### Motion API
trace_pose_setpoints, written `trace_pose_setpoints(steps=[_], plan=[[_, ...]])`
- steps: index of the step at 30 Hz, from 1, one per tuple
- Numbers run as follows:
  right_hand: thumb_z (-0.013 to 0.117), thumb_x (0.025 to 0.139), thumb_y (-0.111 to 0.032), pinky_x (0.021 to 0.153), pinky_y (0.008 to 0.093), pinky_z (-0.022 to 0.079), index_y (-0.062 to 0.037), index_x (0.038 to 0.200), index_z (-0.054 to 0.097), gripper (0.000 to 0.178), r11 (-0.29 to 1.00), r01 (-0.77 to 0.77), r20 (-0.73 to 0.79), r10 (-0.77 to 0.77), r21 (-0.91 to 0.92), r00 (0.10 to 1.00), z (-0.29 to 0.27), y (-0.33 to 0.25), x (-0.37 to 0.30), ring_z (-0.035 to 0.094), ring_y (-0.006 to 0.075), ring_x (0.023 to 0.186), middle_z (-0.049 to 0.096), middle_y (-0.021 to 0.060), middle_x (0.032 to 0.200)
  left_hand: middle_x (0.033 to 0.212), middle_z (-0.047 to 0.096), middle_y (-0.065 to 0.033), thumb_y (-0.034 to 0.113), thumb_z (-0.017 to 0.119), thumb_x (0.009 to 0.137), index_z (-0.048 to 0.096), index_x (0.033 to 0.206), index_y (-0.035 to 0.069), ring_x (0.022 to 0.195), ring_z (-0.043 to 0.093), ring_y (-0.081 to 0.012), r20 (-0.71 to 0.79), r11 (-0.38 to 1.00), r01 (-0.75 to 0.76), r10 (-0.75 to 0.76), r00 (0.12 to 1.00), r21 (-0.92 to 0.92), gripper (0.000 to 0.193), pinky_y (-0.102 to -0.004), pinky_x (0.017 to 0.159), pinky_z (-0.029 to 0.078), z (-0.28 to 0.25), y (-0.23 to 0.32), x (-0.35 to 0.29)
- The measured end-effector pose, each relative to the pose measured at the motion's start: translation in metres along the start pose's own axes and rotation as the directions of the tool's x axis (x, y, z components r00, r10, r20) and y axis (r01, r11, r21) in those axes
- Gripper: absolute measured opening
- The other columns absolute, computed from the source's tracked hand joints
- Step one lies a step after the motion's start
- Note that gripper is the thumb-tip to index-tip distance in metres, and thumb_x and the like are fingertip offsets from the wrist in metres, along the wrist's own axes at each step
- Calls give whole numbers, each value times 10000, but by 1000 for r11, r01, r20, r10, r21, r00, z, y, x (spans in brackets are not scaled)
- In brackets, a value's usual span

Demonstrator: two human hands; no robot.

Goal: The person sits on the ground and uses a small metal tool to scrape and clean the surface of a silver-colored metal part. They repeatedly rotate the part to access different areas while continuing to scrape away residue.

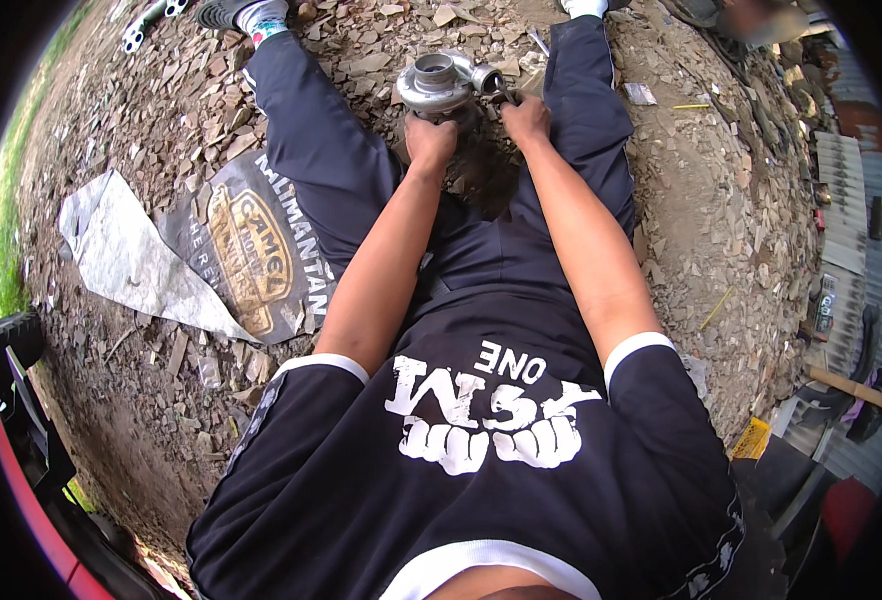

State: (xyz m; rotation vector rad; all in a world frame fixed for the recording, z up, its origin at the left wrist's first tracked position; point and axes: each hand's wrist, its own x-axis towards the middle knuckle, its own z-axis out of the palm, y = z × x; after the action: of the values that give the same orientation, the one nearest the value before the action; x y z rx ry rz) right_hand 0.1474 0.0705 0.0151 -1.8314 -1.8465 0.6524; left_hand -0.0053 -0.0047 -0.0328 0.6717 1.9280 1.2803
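Observation:
A grey metal turbocharger (pixel 433 85) sits between my spread legs, its round open mouth facing up and its short outlet pipe (pixel 485 77) pointing right. My left hand (pixel 429 140) is closed on the near side of its housing. Beside the outlet, my right hand (pixel 527 120) has its fingers closed round something small and dark, with a thin part reaching toward the pipe. What that piece is, I cannot make out. Below the housing, between my wrists, lies dark shadow that hides its underside.
Broken tile and stone chips (pixel 706 200) cover the ground. Left of my leg lies a dark printed sheet (pixel 186 225) with one pale corner folded over (pixel 126 250). Corrugated metal sheets (pixel 841 200) and a wooden stick (pixel 856 390) are at right. A tyre (pixel 11 338) stands at left.

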Motion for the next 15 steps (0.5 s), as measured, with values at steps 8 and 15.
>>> trace_pose_setpoints(steps=[8,15], plan=[[665,739,-202,879,432,526,-105,1009,733,296,980,-44,-134,18,-195,991,-11,3,21,661,372,987,708,186,999,1213,621,-195,58,491,771,492,1322,-66,1095,601,-260,-158,986,-48,23,987,-159,565,-298,960,428,-22,39,-10],[672,711,-165,834,448,538,-96,986,736,290,989,61,-316,-102,-137,943,-24,20,60,675,358,915,706,192,956,1295,568,-189,148,570,880,455,1375,-75,1146,564,-240,13,930,-216,230,973,-298,555,-307,955,435,-53,51,19]])
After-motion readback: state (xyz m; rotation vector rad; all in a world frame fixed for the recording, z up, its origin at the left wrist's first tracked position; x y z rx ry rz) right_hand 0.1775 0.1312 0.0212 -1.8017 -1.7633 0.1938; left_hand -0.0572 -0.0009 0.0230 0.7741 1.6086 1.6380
